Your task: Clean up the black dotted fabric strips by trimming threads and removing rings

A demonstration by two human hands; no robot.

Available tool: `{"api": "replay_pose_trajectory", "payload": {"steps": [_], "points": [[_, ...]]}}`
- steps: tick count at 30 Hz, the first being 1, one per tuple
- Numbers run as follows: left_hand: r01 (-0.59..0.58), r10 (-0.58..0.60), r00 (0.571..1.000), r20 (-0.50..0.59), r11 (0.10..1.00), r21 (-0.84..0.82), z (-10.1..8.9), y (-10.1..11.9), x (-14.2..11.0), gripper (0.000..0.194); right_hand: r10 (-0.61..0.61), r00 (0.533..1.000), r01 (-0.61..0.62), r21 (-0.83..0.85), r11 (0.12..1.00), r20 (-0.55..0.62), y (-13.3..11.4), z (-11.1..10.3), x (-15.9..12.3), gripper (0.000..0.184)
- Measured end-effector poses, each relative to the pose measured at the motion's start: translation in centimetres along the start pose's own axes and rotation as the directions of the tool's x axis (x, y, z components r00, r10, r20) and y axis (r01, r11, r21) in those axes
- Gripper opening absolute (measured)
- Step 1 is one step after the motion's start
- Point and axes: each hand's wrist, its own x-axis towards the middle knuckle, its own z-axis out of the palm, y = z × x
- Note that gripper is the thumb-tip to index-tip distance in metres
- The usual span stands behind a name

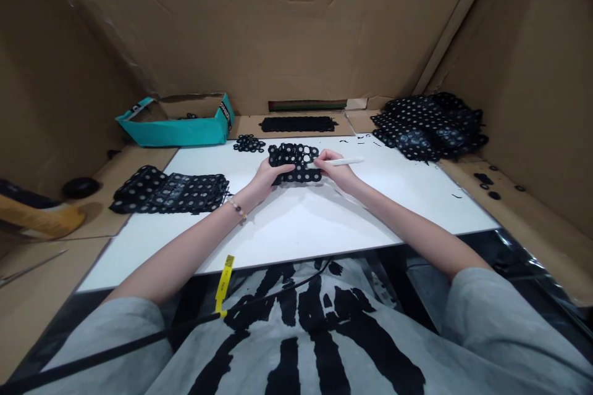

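Note:
Near the middle of the white board, my left hand [272,174] grips a small black sheet of joined rings [296,178] by its left side, thumb on top. White shows through several larger holes at the sheet's upper right. My right hand [337,170] pinches a slim white pen-like tool [351,161], with its tip at the sheet's right part. Fingers cover the exact spot where the tip meets it. Behind the sheet lies a heap of loose black rings [249,144]. A stack of similar black ring sheets [171,191] rests to the left.
A teal box [176,131] stands at the back left, beside a strip of black pieces [298,124]. A large pile of black sheets [428,126] sits at the back right. Cardboard walls [278,31] enclose the board [296,228]. Tweezers [34,268] lie far left.

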Motion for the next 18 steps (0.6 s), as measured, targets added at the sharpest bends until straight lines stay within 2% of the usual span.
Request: {"api": "replay_pose_trajectory", "payload": {"steps": [2,4,11,18], "points": [[-0.024,0.023,0.995,0.101,1.000,0.009,0.0,-0.2,0.1,0.057,-0.027,0.999,0.028,-0.026,0.999,0.017,0.0,0.3,-0.2,0.030],[-0.055,0.050,0.988,0.149,0.998,0.031,0.1,-0.5,0.2,0.057,-0.046,0.999,0.047,-0.052,0.998,0.029,0.1,0.6,-0.4,0.029],[-0.083,0.079,0.996,0.041,0.991,0.103,-0.1,-1.4,0.8,0.040,-0.067,0.997,0.070,-0.071,0.995,0.042,0.0,0.7,-0.7,0.026],[-0.129,0.121,0.990,0.077,0.986,0.109,0.0,-1.2,0.6,0.042,-0.088,0.995,0.094,-0.136,0.986,0.048,0.1,0.4,-0.4,0.023]]}}
